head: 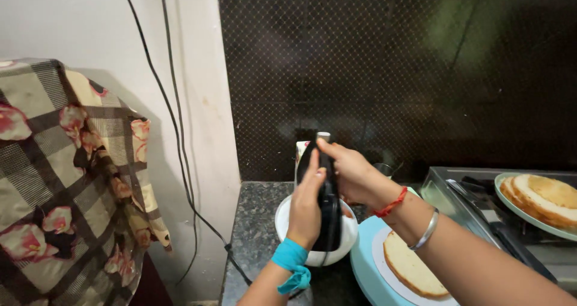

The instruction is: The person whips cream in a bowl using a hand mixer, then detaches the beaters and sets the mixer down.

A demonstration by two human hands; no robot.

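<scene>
Both hands hold a black hand mixer [329, 210] upright over a white bowl [347, 241] on the dark granite counter. My left hand [306, 205], with a blue band at the wrist, grips the mixer's left side. My right hand [351, 174], with a red thread and a silver bangle at the wrist, clasps its top from the right. The mixer's lower end is hidden inside the bowl. A sponge cake layer [412, 269] lies on a white board on a light blue turntable [363, 269] right of the bowl.
Sliced sponge layers [544, 199] sit on a pale green plate [512, 207] atop a steel gas stove [475, 213] at the right. A checked floral cloth [66, 186] covers something at the left. Black cables [180, 162] run down the white wall. A small carton [300, 150] stands behind the hands.
</scene>
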